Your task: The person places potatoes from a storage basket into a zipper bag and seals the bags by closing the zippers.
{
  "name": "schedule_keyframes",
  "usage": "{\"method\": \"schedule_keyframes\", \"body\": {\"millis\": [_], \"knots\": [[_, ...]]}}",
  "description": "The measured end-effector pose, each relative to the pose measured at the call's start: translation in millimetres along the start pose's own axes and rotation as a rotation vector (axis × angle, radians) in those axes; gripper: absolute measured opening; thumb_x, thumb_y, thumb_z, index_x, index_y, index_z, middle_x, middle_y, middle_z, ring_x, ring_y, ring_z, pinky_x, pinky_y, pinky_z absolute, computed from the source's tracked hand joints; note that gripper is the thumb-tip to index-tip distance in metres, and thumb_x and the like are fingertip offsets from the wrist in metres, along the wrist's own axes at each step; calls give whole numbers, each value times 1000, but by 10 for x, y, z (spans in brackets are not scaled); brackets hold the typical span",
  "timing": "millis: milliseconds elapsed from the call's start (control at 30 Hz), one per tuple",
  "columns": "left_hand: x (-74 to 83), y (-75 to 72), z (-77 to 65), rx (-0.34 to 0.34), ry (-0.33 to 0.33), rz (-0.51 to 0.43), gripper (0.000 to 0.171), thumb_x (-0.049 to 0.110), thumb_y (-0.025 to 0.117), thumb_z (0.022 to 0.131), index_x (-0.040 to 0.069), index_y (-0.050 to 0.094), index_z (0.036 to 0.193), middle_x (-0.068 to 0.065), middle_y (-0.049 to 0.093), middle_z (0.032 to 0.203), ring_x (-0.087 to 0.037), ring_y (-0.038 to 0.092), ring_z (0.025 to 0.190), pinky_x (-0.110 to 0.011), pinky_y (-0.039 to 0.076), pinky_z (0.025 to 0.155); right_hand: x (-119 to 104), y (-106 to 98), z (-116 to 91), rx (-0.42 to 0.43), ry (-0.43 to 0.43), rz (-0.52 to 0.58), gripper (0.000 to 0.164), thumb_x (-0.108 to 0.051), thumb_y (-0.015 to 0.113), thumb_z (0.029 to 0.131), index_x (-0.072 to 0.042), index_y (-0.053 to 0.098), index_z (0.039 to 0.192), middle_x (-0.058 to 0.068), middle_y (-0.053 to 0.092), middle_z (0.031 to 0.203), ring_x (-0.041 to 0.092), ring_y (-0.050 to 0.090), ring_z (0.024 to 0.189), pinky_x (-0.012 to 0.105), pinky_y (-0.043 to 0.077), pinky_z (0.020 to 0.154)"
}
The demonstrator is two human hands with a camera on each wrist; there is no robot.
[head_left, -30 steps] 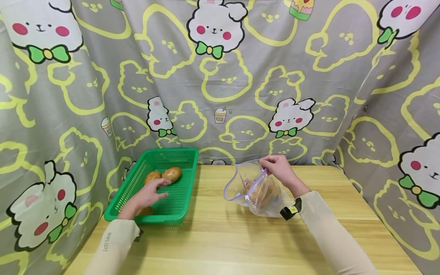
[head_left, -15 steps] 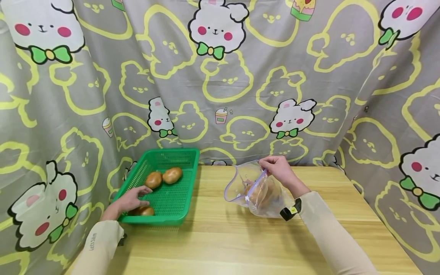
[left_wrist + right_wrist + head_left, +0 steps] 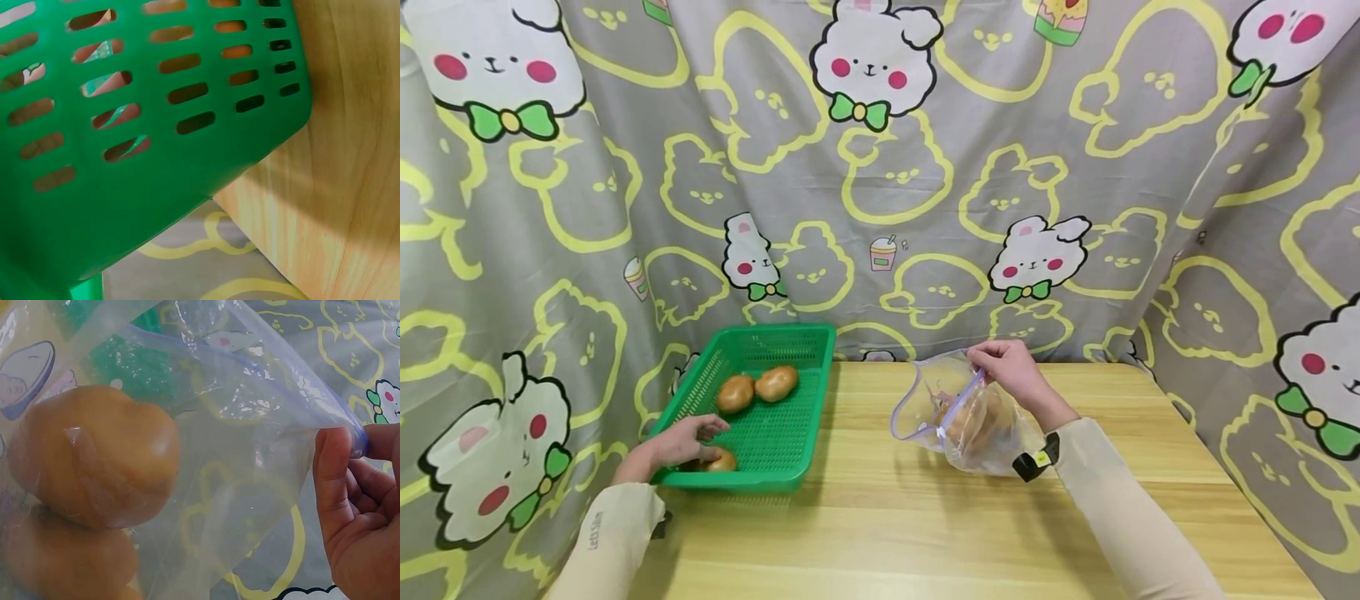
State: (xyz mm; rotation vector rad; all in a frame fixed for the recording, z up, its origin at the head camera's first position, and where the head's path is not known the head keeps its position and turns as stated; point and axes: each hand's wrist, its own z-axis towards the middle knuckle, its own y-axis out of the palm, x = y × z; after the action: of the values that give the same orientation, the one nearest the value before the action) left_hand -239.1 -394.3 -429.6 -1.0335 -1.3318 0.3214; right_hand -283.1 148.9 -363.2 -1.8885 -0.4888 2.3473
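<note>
My right hand (image 3: 1011, 367) pinches the rim of a clear zip bag (image 3: 917, 396) with a purple seal, keeping its mouth spread toward the left. Inside the bag, smooth tan-brown potato-like lumps (image 3: 94, 456) rest one against another. My left hand (image 3: 679, 443) reaches into the near left corner of a green plastic basket (image 3: 820, 400), its fingers loosely bent above a glossy brown lump (image 3: 722, 461). Farther back in the basket, two similar lumps (image 3: 777, 383) lie side by side. In the left wrist view, the slotted basket wall (image 3: 156, 169) hides most of that hand.
The basket stands on the left of a pale wooden table (image 3: 880, 517), near its back edge. A grey curtain (image 3: 880, 317) with yellow and white rabbit prints hangs behind and along both sides.
My left hand has moved left and toward the near corner of the basket, uncovering the two farther lumps. My right hand and the bag have stayed nearly still.
</note>
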Motion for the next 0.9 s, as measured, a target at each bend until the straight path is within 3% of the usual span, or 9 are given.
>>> {"method": "schedule_keyframes", "body": {"millis": [133, 333, 667, 900], "knots": [[-25, -3, -26, -59, 7, -38, 44, 9, 68, 85, -10, 51, 121, -31, 52, 119, -51, 47, 110, -55, 43, 87, 94, -3, 29, 7, 2, 4, 29, -16, 61, 93, 12, 67, 101, 11, 63, 73, 10, 54, 56, 25, 50, 54], [-4, -12, -36, -98, 0, -72, 44, 4, 68, 82, -9, 51, 121, -33, 51, 121, -53, 45, 112, -56, 43, 88, 115, -4, 30, 12, 11, 1, 29, -16, 61, 93, 11, 67, 101, 25, 62, 81, 9, 54, 56, 24, 51, 54], [87, 65, 74, -32, 28, 36, 36, 14, 72, 84, -4, 58, 112, -27, 57, 114, -48, 51, 107, -56, 43, 86, 103, -9, 22, 12, 0, 4, 30, -16, 61, 93, 12, 67, 101, 26, 62, 82, 9, 54, 56, 24, 50, 55], [48, 112, 126, -8, -3, 80, 40, 19, 74, 83, -5, 58, 110, -27, 59, 109, -45, 53, 104, -55, 44, 85, 106, -5, 20, 2, -5, 33, 31, -14, 61, 93, 16, 64, 103, 11, 62, 73, 9, 54, 56, 23, 49, 53]]}}
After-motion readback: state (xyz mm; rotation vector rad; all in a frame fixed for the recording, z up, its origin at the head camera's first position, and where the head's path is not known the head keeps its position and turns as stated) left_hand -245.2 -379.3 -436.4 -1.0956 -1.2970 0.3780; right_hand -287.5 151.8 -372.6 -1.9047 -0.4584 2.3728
